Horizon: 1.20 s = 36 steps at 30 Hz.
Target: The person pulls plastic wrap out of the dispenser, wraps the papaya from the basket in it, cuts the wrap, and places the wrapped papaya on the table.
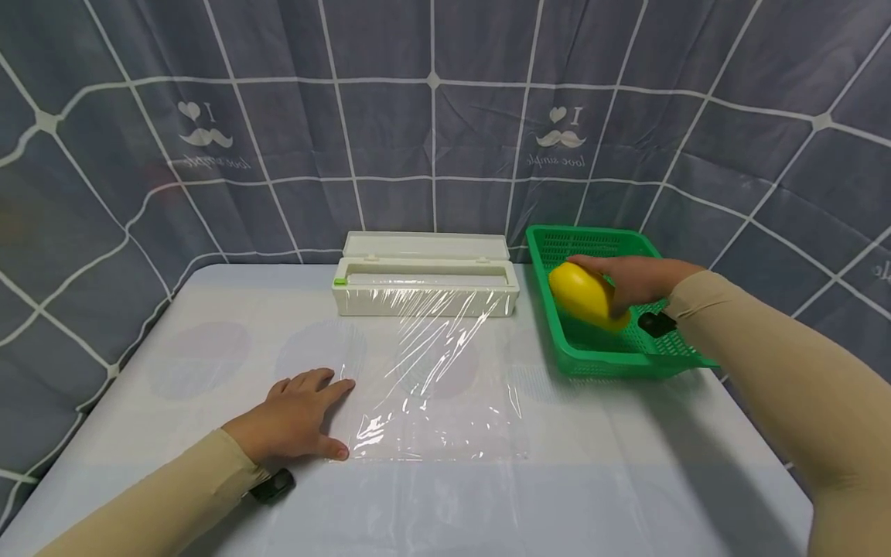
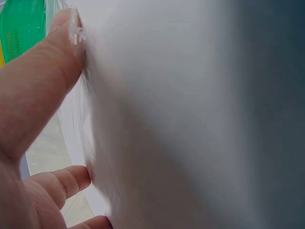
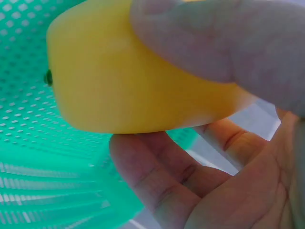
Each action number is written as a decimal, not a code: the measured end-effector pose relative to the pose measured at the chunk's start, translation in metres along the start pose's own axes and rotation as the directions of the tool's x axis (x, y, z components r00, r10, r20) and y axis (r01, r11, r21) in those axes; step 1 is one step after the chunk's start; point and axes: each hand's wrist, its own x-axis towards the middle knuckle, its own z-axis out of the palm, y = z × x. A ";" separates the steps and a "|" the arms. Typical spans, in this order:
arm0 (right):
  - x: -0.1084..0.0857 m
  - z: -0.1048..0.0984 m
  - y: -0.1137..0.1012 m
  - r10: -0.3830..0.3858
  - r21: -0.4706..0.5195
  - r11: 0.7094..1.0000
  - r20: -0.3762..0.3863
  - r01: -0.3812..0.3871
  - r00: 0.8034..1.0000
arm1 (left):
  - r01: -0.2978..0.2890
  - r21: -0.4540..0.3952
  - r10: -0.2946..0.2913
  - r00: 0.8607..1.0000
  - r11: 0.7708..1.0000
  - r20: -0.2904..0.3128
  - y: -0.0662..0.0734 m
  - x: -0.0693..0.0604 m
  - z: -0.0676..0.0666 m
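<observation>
Over the green basket (image 1: 567,356), my right hand (image 1: 629,282) grips a yellow mango (image 1: 581,294), smooth and plump. In the right wrist view, my thumb lies on one side of the mango (image 3: 105,71) and my fingers on the other; a small green stem nub shows at its end. My left hand (image 1: 295,414) rests with spread fingers on the table at the left edge of a sheet of clear plastic wrap (image 1: 431,410). Up close in the left wrist view, my thumb (image 2: 45,71) touches crinkled film. The wrap runs out of a white dispenser box (image 1: 425,302) whose lid stands raised.
The basket stands right of the dispenser, near the back right corner. A white cloth with faint pale circles covers the table (image 1: 223,348). Grey curtain (image 1: 390,131) with white grid lines hangs around the back and sides.
</observation>
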 end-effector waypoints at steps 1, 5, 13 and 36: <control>-0.002 -0.003 -0.002 -0.011 0.000 1.000 -0.013 0.011 1.000 | 0.003 0.000 -0.003 1.000 1.000 0.001 0.000 0.000 0.000; -0.010 -0.013 -0.013 -0.039 0.005 0.999 -0.062 0.039 0.997 | 0.000 0.004 0.000 1.000 1.000 0.001 0.000 0.001 -0.001; -0.020 -0.026 -0.048 -0.089 0.038 0.995 -0.100 0.093 0.991 | 0.005 0.006 -0.005 1.000 1.000 0.002 0.000 0.002 -0.002; 0.033 0.031 -0.158 -0.357 0.067 0.933 0.043 0.354 0.933 | -0.007 0.003 0.007 1.000 1.000 0.003 0.000 0.001 -0.001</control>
